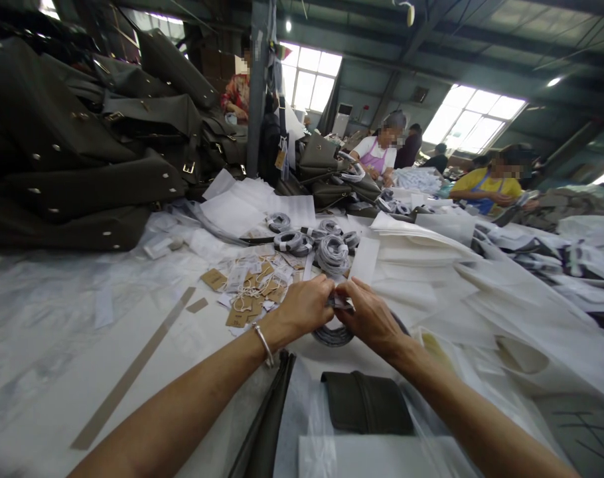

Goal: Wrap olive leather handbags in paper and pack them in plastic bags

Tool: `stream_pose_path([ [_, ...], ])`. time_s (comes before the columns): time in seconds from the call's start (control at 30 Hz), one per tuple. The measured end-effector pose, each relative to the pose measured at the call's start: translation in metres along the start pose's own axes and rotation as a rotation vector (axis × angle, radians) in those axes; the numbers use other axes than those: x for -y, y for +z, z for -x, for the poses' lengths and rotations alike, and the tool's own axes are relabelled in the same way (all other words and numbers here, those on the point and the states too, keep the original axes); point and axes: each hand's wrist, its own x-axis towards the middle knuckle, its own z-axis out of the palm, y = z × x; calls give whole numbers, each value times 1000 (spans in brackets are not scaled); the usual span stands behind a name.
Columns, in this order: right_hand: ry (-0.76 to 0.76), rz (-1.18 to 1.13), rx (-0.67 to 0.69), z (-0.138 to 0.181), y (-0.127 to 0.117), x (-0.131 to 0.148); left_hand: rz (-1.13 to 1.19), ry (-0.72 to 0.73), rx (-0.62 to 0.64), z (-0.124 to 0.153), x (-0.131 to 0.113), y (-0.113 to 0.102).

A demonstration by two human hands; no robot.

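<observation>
Coil work, two-handed: L hand (309, 300) and R hand (370, 311) meet at the upper edge of a grey wrapped coil (333, 337), held just above or on the worktop (182, 352) (contact can't be told). Both grips appear clamped on the coil, fingertips close together; fine detail is hidden by the fingers. Step in hand, as judged: fastening or adjusting sth. at the coil's top. Next move, as judged, calls for one grip steadying the loop while the other works the join.

Counts: 1 coil in hand; approx. 6 in the coil cluster (332, 252) beyond, overlapping, so exact no. unclear; 1 long brown strip (133, 370) and 1 small brown scrap (197, 305), L of the hands; several brown tags (247, 311), overlapped, no firm count; 1 dark folded piece (349, 403) nearest the wearer, btwn forearms; 1 bracelet (263, 344), L wrist. Co-workers: min. 3, background.
</observation>
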Motion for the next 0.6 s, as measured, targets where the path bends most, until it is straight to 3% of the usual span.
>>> stream_pose_path([
  [0.17,-156,43,-68,3,-7,3,595,-161,161,-10,27,-6],
  [0.4,-293,25,-106,-1,-27,16,996,-323,374,-10,32,19],
  [0.6,-308,60,-117,2,-30,26,1076,-320,403,-7,29,22],
])
